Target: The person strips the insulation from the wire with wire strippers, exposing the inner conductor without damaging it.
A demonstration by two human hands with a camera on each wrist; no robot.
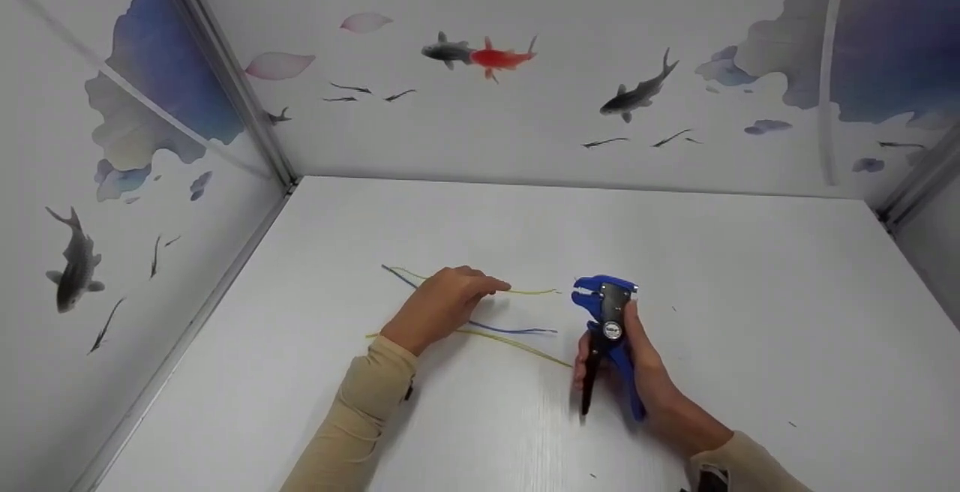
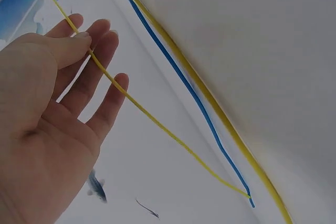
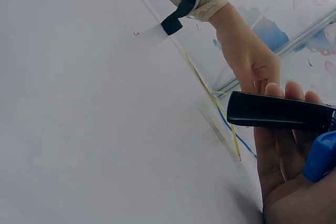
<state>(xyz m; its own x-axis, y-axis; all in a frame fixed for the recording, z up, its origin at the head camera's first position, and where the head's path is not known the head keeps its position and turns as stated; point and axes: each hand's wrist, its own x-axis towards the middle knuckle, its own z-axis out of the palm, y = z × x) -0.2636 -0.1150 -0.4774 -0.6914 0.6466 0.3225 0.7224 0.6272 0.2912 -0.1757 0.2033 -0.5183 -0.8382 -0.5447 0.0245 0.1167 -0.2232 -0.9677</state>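
Between thumb and fingertips, my left hand (image 1: 442, 301) pinches a thin yellow wire (image 1: 532, 292), its free end pointing right. In the left wrist view, the same yellow wire (image 2: 168, 131) runs across the fingers. My right hand (image 1: 652, 372) grips a blue and black wire stripper (image 1: 615, 308) by its handles, which stand spread apart. The stripper's jaws face left, a short gap from the wire's tip. Below the left hand lie a blue wire (image 1: 517, 329) and another yellow wire (image 1: 517, 343) on the table. The black handle (image 3: 278, 111) crosses the right fingers.
The white table (image 1: 750, 289) meets a back wall (image 1: 525, 132) and a left wall (image 1: 45, 139) printed with fish. Small dark scraps lie on the tabletop, one scrap (image 1: 792, 424) at right and another scrap (image 1: 592, 475) near the front.
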